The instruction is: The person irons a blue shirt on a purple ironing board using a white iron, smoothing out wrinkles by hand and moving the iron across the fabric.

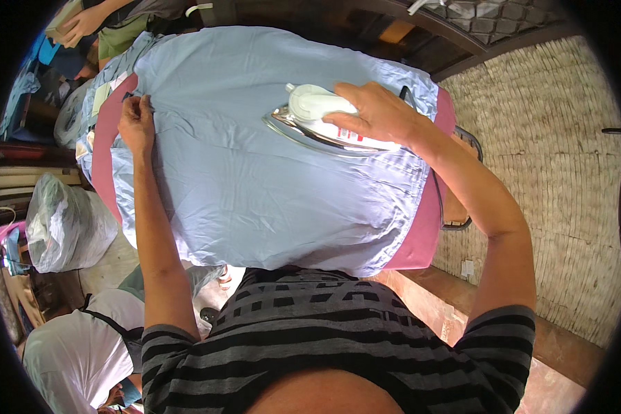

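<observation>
My right hand (379,114) is wrapped round the handle of a white clothes iron (314,103) with a shiny metal soleplate. The iron rests on a light blue cloth (234,172), its pointed end toward the left. The cloth lies spread over a pink-covered ironing board (424,238) and shows small creases toward its near right part. At the cloth's far left edge my left hand (137,126) has its fingers pinched together on the fabric. A small dark piece shows at those fingertips. The iron's cord (438,196) runs down by the board's right end.
Past the board's far left, another person's hand (83,26) holds a box-like thing. A person in a white top (83,352) is low at the near left. A clear plastic bag (65,224) stands left of the board; a woven wall or mat (545,165) lies to the right.
</observation>
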{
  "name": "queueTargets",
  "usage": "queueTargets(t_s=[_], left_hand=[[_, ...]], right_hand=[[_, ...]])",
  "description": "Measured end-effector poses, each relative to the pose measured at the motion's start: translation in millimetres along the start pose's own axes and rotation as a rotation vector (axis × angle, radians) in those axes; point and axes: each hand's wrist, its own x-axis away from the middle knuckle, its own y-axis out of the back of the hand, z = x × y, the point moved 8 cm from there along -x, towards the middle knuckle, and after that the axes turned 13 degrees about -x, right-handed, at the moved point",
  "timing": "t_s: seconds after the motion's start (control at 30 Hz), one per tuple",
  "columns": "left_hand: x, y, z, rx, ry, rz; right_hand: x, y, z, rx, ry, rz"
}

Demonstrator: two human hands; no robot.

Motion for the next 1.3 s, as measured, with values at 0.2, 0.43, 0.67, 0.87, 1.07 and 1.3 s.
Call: queueTargets(t_s=[0.2,0.43,0.67,0.87,1.07,1.3], left_hand=[[-4,-3,4,-0.076,-0.102,-0.05],[-8,-11,32,0.118,-0.05,0.032],[-6,-7,23,0.016,-0.04,0.025],[-8,-7,19,-0.025,-0.051,0.044],[-7,1,38,0.039,-0.067,0.007],[-4,-6,16,0.134,-0.015,-0.03]], right_hand=[[68,22,-44,-0.076,-0.059,-0.007],[105,41,-71,0.001,0.033,-0.032],[102,38,-72,0.004,0.012,0.001],[105,39,-69,-0.014,0.088,-0.079],[105,41,-69,0.059,0.068,-0.007],[82,27,-50,-0.014,0.126,-0.093]])
